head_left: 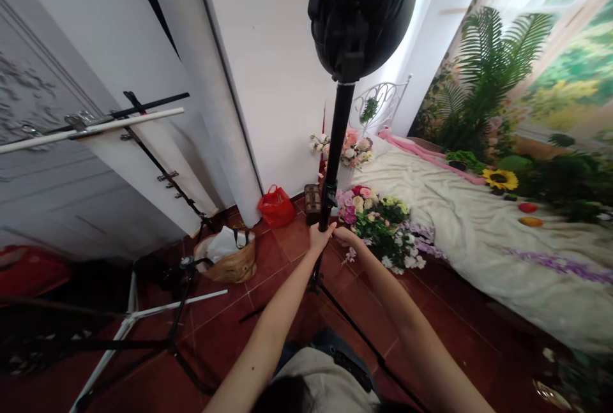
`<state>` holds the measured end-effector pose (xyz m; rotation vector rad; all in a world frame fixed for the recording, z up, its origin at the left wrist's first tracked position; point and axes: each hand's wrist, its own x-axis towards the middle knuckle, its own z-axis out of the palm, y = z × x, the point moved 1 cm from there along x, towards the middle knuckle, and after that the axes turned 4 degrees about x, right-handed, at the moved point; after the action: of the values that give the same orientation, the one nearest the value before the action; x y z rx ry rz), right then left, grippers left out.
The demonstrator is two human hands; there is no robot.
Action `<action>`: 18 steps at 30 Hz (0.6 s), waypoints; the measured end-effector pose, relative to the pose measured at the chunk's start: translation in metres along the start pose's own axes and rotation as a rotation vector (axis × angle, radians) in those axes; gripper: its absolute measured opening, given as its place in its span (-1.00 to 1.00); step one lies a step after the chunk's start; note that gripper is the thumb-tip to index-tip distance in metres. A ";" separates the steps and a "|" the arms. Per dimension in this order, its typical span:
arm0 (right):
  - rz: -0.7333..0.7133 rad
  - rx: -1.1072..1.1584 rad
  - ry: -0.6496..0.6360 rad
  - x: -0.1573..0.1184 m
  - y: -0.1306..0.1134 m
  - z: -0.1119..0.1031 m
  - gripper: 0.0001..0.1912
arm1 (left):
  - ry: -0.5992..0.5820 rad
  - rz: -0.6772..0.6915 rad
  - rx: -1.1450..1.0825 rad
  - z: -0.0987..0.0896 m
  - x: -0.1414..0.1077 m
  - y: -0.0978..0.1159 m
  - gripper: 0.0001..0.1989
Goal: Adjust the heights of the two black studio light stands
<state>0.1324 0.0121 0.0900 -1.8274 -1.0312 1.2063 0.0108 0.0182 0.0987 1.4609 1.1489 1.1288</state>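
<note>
A black light stand (pixel 341 132) rises in front of me, with a large black studio light (pixel 361 17) on its top. My left hand (pixel 322 237) is wrapped round the pole just below a black clamp knob (pixel 329 193). On the right side of the pole, my right hand (pixel 343 235) is closed at the same height; its fingertips are partly hidden, and what it grips is hard to make out. The stand's legs spread over the red tiled floor (pixel 268 260) below my hands.
Flowers (pixel 373 221) lie right of the stand, beside a bed with cream fabric (pixel 431 209). A red bag (pixel 276 207), a small chest (pixel 313 203) and a woven basket (pixel 234 263) stand ahead. Tripod legs (pixel 177 336) and a white stand (pixel 129 317) occupy the left floor.
</note>
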 end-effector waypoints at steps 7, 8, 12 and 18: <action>-0.151 -0.113 -0.018 0.004 0.007 -0.005 -0.60 | 0.150 -0.035 0.018 0.011 0.006 -0.007 -0.75; -0.182 -0.114 -0.009 0.002 0.010 -0.003 -0.62 | 0.150 -0.040 0.014 0.011 0.007 -0.008 -0.76; -0.290 -0.051 0.038 -0.005 0.019 0.002 -0.65 | 0.156 -0.035 0.000 0.012 0.007 -0.006 -0.76; -0.068 0.016 -0.353 0.008 0.004 -0.022 -0.74 | 0.175 -0.041 -0.014 0.013 0.005 -0.004 -0.75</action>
<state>0.1557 0.0144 0.0900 -1.5859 -1.2602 1.5244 0.0237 0.0217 0.0938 1.3421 1.2831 1.2525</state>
